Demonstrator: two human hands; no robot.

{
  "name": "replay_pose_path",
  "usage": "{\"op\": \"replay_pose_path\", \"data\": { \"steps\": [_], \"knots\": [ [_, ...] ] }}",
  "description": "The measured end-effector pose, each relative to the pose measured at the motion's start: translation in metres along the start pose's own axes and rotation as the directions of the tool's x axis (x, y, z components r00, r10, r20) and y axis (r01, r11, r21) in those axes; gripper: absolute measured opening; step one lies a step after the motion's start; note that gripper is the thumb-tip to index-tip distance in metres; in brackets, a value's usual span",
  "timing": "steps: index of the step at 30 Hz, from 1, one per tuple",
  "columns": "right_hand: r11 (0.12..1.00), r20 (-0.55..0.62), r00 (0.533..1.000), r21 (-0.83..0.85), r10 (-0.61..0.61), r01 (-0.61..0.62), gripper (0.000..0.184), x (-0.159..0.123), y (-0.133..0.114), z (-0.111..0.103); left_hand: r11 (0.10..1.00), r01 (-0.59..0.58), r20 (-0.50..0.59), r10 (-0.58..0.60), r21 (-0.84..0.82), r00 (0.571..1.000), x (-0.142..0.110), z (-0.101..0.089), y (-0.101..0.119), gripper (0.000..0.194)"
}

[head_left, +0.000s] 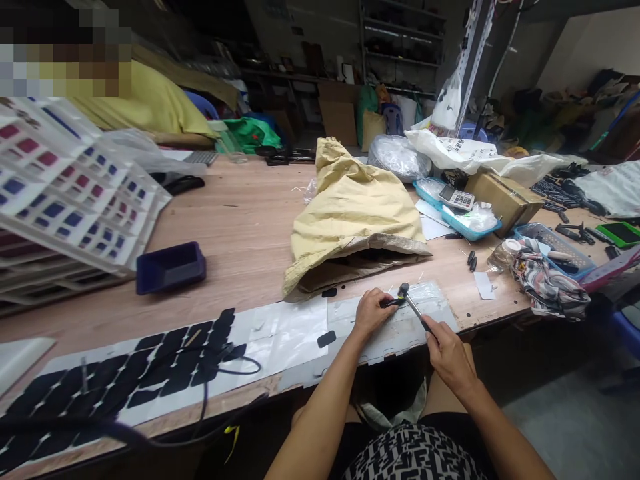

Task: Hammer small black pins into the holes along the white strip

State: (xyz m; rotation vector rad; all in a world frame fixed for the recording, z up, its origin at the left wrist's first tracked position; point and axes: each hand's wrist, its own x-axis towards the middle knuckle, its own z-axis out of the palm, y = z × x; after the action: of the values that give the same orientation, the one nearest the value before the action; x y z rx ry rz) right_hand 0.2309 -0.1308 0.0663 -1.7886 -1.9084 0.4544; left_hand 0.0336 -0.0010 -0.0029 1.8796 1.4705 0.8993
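My left hand (371,311) is closed in a pinch on a small black piece (393,302) held against a white plastic sheet (400,320) at the table's front edge. My right hand (450,353) grips the handle of a small hammer (411,301); its black head sits just above the piece. A loose black oval piece (326,339) lies on the sheet left of my left hand. Another small one (329,292) rests beside the yellow bag.
A crumpled yellow bag (350,213) lies behind my hands. Rows of black pieces (150,367) and a black cable (235,365) cover the sheet to the left. A dark blue tray (170,267), stacked white racks (65,193), a calculator (456,197) and a cardboard box (503,195) stand around.
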Motion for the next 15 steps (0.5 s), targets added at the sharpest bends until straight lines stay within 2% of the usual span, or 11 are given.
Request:
{"op": "replay_pose_path", "data": {
  "steps": [4, 6, 10, 15],
  "knots": [
    [0.993, -0.046, 0.993, 0.034, -0.11, 0.111, 0.046, -0.001, -0.004, 0.001, 1.0, 0.016, -0.011, -0.016, -0.003, 1.0, 0.001, 0.001, 0.001, 0.01],
    [0.992, -0.034, 0.992, 0.017, -0.124, 0.124, 0.046, -0.001, -0.005, 0.004, 1.0, 0.021, -0.013, -0.021, 0.001, 1.0, 0.001, 0.0, 0.001, 0.011],
    [0.997, -0.005, 0.997, -0.011, -0.071, 0.071, 0.045, 0.002, -0.001, 0.005, 1.0, 0.023, -0.01, -0.023, -0.007, 1.0, 0.0, 0.0, 0.003, 0.011],
    [0.994, -0.061, 0.998, -0.105, 0.012, -0.019, 0.044, 0.016, 0.016, -0.003, 1.0, 0.019, 0.002, -0.019, -0.015, 1.0, 0.0, -0.001, 0.004, 0.011]
  ]
}}
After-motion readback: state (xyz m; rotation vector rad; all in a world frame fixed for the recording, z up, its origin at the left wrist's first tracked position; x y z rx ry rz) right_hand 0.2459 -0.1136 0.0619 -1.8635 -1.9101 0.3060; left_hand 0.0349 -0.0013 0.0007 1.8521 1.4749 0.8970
